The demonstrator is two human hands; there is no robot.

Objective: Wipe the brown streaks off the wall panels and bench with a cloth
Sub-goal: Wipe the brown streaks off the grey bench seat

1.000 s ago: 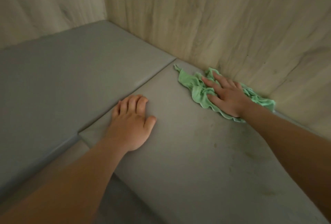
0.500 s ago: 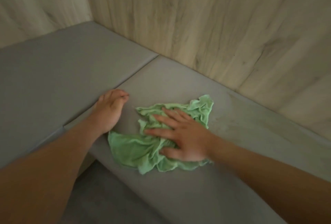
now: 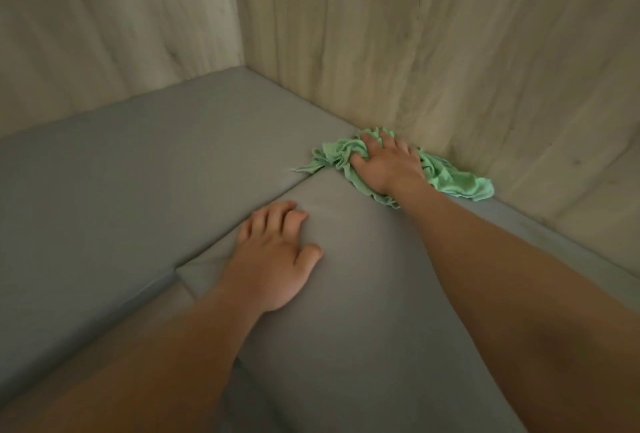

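Note:
A crumpled green cloth [image 3: 446, 174] lies at the back of the grey bench cushion [image 3: 363, 294], against the foot of the right wood-grain wall panel [image 3: 450, 51]. My right hand [image 3: 386, 162] presses flat on the cloth, fingers spread toward the wall, and covers its middle. My left hand [image 3: 273, 256] rests palm-down on the same cushion near the seam and holds nothing. Faint dark smudges [image 3: 540, 230] show along the cushion's back edge to the right of the cloth.
A second grey cushion [image 3: 138, 173] meets this one at a diagonal seam and runs into the corner. Another wood-grain panel [image 3: 114, 24] stands behind it on the left. The bench's front edge drops to a dark floor [image 3: 249, 398] between my forearms.
My right hand has swept the cloth from the front of the cushion, near my left hand, back to the wall. My left hand has stayed by the seam.

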